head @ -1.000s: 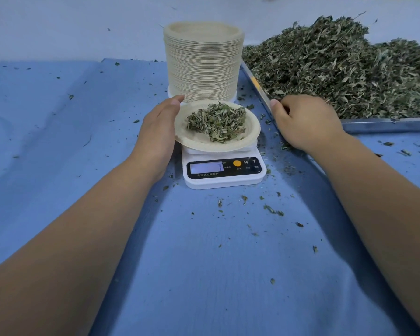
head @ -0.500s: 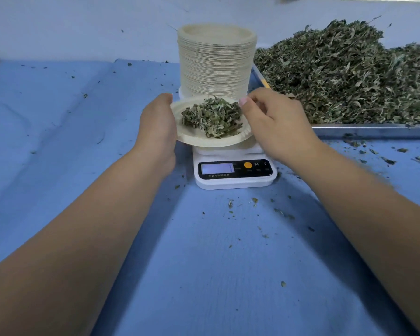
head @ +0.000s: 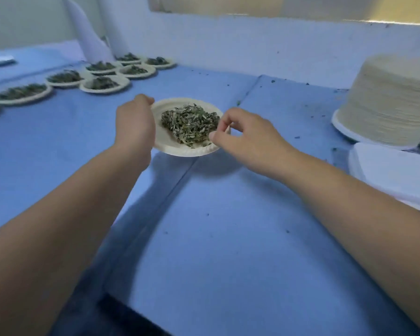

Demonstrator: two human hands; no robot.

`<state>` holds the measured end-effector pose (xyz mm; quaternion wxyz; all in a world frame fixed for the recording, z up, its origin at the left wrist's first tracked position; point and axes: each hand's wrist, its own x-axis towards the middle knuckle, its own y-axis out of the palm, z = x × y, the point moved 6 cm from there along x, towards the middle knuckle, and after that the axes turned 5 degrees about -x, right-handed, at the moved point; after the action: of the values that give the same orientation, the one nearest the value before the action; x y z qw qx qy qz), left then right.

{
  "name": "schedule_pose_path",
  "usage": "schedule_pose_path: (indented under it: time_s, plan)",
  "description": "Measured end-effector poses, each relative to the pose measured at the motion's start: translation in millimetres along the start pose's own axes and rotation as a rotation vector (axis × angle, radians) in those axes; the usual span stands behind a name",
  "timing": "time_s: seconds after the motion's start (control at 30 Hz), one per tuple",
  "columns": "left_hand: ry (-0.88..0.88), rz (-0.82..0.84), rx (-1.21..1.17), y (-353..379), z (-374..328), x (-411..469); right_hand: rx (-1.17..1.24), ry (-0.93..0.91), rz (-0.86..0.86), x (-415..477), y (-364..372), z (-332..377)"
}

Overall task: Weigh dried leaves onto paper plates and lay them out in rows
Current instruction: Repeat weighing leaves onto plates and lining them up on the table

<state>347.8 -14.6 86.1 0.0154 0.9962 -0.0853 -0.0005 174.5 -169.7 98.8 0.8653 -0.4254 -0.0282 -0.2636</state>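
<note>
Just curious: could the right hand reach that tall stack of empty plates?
Probably yes: bare blue cloth lies between the right hand and the stack, though it must first release the plate.

Both bare forearms reach forward and angle inward. Left hand (head: 136,124) grips the left rim of the paper plate (head: 180,149), back of hand to the camera, fingers mostly hidden. Right hand (head: 247,139) has curled fingers, with thumb and fingertips pinching the right rim.

Bare left grip (head: 135,124), bare right grip (head: 247,139), bare forearms (head: 66,226)
</note>
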Motion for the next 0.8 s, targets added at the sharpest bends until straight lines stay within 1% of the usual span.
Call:
schedule_pose_path:
  time_s: [0.07,0.1,0.17,0.27,0.4,0.47,0.57,0.63,0.73,0.8]
  plan:
    - [0.025,-0.077,0.082,-47,4,21,-0.04,-0.094,0.126,15,43,27]
    - [0.037,-0.091,0.13,-67,6,30,-0.075,-0.135,0.177,22,64,39]
    - [0.04,-0.117,0.22,-100,12,49,-0.123,-0.194,0.222,38,103,57]
    - [0.051,-0.159,0.331,-140,19,84,-0.122,-0.224,0.203,68,149,76]
    - [0.055,-0.143,0.524,-173,19,131,-0.13,-0.259,0.212,112,201,97]
    - [0.078,-0.129,0.596,-190,19,152,-0.138,-0.273,0.215,139,222,107]
    - [0.115,-0.167,0.668,-217,23,173,-0.19,-0.277,0.205,184,253,121]
    - [0.128,-0.168,0.727,-223,30,181,-0.243,-0.273,0.194,213,274,129]
    - [0.176,-0.126,0.74,-217,33,187,-0.306,-0.274,0.176,253,303,145]
    - [0.204,-0.115,0.818,-213,37,188,-0.344,-0.276,0.174,272,318,155]
